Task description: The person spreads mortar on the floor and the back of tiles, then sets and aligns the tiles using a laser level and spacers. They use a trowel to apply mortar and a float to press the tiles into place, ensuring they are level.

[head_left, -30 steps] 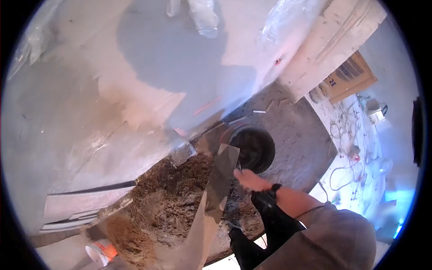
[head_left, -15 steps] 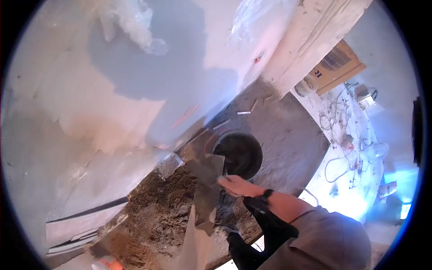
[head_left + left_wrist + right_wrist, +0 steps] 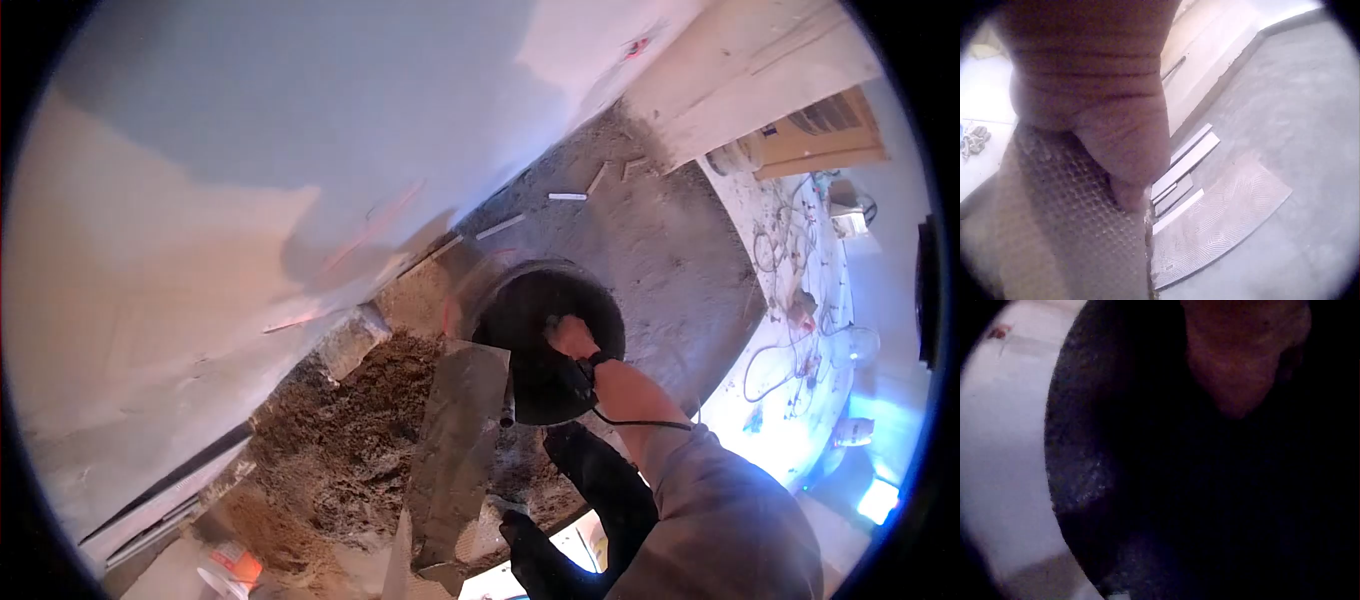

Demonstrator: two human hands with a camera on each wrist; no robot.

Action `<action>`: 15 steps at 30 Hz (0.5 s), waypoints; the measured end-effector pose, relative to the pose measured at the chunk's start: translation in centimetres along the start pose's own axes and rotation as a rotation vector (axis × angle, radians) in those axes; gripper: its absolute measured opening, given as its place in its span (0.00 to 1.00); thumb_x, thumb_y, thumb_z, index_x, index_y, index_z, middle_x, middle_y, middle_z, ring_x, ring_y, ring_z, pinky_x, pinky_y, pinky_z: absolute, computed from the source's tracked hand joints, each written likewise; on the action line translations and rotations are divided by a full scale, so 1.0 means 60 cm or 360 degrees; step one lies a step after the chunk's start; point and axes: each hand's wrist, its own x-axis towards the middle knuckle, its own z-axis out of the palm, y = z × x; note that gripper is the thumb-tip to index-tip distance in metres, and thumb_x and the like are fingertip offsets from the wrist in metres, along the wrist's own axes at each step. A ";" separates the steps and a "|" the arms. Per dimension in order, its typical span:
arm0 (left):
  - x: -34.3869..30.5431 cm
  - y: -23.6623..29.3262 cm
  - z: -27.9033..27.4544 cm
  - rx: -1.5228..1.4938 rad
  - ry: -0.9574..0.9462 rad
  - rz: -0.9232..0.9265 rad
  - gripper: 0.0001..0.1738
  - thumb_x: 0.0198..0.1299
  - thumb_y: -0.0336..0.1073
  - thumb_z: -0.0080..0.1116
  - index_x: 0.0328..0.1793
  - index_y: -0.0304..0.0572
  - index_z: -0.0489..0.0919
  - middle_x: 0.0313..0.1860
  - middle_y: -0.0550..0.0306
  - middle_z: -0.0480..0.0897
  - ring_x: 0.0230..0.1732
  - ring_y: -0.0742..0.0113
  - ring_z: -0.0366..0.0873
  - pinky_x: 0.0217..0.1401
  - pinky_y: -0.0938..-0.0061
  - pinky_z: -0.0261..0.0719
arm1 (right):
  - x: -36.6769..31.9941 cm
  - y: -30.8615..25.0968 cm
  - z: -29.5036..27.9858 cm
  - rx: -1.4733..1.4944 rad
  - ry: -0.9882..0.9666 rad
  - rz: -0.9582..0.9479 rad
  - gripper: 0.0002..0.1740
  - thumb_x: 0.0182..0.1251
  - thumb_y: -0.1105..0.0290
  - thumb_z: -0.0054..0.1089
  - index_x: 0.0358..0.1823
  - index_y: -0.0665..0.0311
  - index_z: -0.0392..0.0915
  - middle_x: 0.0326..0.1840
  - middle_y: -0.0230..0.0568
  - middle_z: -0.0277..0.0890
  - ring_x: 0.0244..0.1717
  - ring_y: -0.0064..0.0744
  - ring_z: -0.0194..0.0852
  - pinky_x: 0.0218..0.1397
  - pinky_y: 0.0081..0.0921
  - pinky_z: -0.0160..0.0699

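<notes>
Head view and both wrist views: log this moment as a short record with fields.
Right hand: inside the round black bucket; too dark to tell what it holds
Left hand: at the edge of the long, flat, grid-textured brownish strip; fingers mostly hidden
Left of bucket in head view: brown crumbly heap
Beyond bucket: small white strip on the rough grey surface
Upper right: brown cardboard box
</notes>
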 end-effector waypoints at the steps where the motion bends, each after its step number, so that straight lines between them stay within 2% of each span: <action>1: 0.005 -0.001 0.007 -0.0002 0.0009 -0.0007 0.36 0.71 0.53 0.54 0.74 0.30 0.67 0.71 0.42 0.72 0.68 0.49 0.70 0.71 0.57 0.70 | 0.013 -0.006 0.001 0.0068 -0.0018 0.0062 0.25 0.71 0.53 0.51 0.38 0.71 0.85 0.42 0.64 0.83 0.47 0.63 0.82 0.54 0.52 0.80; 5: 0.018 -0.003 0.024 -0.0009 0.0035 -0.0009 0.36 0.71 0.52 0.54 0.74 0.30 0.66 0.71 0.42 0.72 0.68 0.49 0.71 0.71 0.57 0.70 | 0.041 -0.014 0.006 0.0349 -0.0102 0.0114 0.25 0.68 0.51 0.57 0.28 0.70 0.82 0.28 0.60 0.78 0.33 0.58 0.78 0.40 0.52 0.76; 7: 0.020 -0.001 0.028 0.0009 0.0040 -0.0012 0.36 0.71 0.52 0.54 0.74 0.29 0.66 0.71 0.41 0.72 0.68 0.49 0.71 0.71 0.57 0.70 | 0.055 0.040 0.077 0.0536 0.0009 0.0003 0.26 0.67 0.50 0.59 0.22 0.69 0.78 0.21 0.56 0.73 0.26 0.52 0.74 0.32 0.51 0.70; 8: 0.019 0.002 0.028 0.0016 0.0044 -0.0007 0.36 0.71 0.52 0.54 0.74 0.29 0.66 0.71 0.41 0.72 0.68 0.49 0.71 0.71 0.57 0.70 | 0.043 0.046 0.072 0.0605 -0.0150 -0.0087 0.24 0.66 0.51 0.62 0.24 0.66 0.76 0.17 0.47 0.65 0.21 0.41 0.63 0.27 0.49 0.60; 11: 0.013 0.011 0.027 0.0052 0.0043 0.0010 0.36 0.71 0.52 0.54 0.74 0.29 0.66 0.70 0.41 0.72 0.68 0.48 0.71 0.71 0.57 0.70 | -0.040 -0.017 0.034 0.1187 -0.0141 0.0294 0.17 0.67 0.56 0.64 0.35 0.65 0.79 0.20 0.44 0.69 0.21 0.38 0.64 0.28 0.49 0.61; 14: 0.003 0.016 0.020 0.0072 0.0031 0.0043 0.37 0.70 0.52 0.54 0.74 0.28 0.66 0.70 0.40 0.72 0.68 0.48 0.71 0.71 0.56 0.70 | -0.080 -0.024 0.037 0.1200 0.0063 -0.0024 0.19 0.66 0.57 0.67 0.46 0.64 0.78 0.27 0.42 0.73 0.25 0.35 0.68 0.31 0.49 0.64; 15: 0.000 0.018 0.017 0.0073 0.0022 0.0052 0.37 0.70 0.52 0.54 0.74 0.28 0.66 0.70 0.40 0.72 0.68 0.48 0.71 0.71 0.56 0.70 | -0.092 -0.026 0.032 0.1206 -0.0030 0.0098 0.20 0.66 0.56 0.67 0.47 0.64 0.78 0.29 0.41 0.74 0.27 0.36 0.69 0.32 0.49 0.64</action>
